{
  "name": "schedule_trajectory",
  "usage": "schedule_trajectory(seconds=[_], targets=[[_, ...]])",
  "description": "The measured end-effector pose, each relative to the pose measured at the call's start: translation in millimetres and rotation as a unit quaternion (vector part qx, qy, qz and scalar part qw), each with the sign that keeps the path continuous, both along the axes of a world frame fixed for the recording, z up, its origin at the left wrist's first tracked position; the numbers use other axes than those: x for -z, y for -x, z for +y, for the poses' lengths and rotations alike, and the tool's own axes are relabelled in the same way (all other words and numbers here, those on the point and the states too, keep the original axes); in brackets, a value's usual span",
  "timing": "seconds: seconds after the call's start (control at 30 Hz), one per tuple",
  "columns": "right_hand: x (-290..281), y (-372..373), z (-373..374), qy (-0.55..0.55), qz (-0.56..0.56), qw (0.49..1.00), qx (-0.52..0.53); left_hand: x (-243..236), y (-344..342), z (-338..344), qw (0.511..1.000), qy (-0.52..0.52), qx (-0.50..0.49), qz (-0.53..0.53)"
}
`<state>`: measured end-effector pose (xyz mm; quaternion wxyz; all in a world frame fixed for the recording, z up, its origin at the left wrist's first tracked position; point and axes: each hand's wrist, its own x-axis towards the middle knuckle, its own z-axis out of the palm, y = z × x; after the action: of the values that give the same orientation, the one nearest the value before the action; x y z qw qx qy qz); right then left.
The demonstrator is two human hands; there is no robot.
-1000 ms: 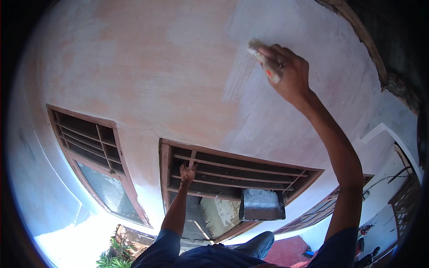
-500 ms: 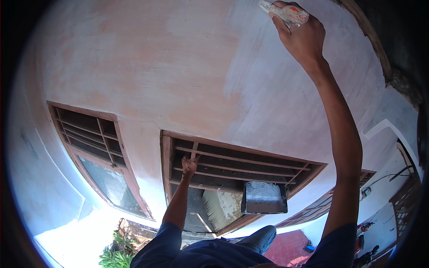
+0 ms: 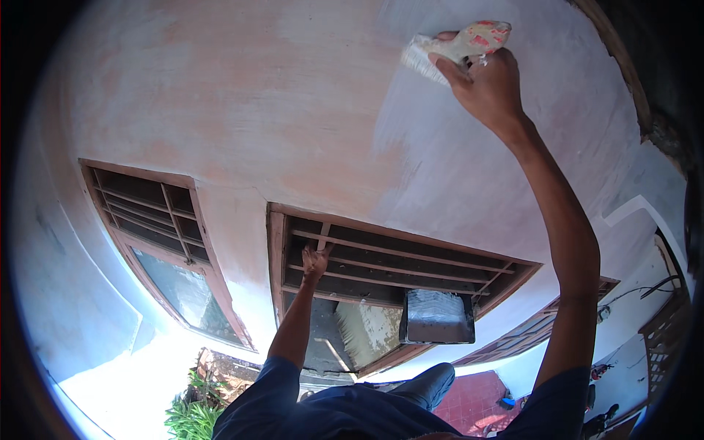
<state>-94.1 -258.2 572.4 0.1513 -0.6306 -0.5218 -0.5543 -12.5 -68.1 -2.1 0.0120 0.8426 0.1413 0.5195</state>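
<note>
High on the wall (image 3: 242, 103), my right hand (image 3: 491, 92) is closed around the handle of a wide paintbrush (image 3: 473, 40). Its pale handle is spattered and shows red patches. White bristles point left and lie against the wall, where bluish-white paint borders patchy pinkish plaster. Lower down, my left hand (image 3: 315, 262) grips a short upright wooden bar of the slatted window vent (image 3: 396, 253). A dark paint tray (image 3: 440, 317) with white paint in it sits at the vent's lower right edge.
To the left is another wooden window (image 3: 176, 279) with slats above glass. A further window frame (image 3: 513, 337) runs along the wall at right. Far below are green plants (image 3: 194, 407) and a red tiled floor (image 3: 469, 403). A rough dark edge (image 3: 623, 81) bounds the wall's upper right.
My right hand has brought the paintbrush down the wall, and its bristles now show in full. My left hand keeps its grip on the bar; the whole view has shifted slightly.
</note>
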Motion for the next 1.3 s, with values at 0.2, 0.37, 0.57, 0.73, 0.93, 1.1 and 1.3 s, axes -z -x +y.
schedule_trajectory(seconds=[0.2, 0.37, 0.57, 0.73, 0.93, 1.1, 1.3], targets=[[-28, 13, -5, -0.001, -0.304, 0.951, 0.049, -1, 2, -7, 0.993, -0.082, -0.076, 0.029], [119, 18, -6, 0.164, -0.078, 0.983, 0.025, -5, 2, 3, 0.988, 0.103, 0.103, 0.04], [128, 12, -17, 0.226, 0.091, 0.969, -0.044, -20, -2, -13, 0.956, 0.203, 0.067, 0.2], [-42, -7, -9, 0.028, 0.066, 0.996, -0.048, 7, -6, 9, 0.998, 0.046, 0.038, 0.004], [-180, -3, -29, -0.096, -0.231, 0.965, 0.08, 9, -12, -11, 1.0, -0.013, -0.006, -0.013], [-145, 2, -22, -0.077, -0.256, 0.942, 0.206, 8, -8, -10, 0.994, -0.09, -0.059, 0.016], [22, 5, -10, 0.059, -0.151, 0.986, 0.038, 30, -25, 8, 0.998, -0.061, -0.014, -0.028]])
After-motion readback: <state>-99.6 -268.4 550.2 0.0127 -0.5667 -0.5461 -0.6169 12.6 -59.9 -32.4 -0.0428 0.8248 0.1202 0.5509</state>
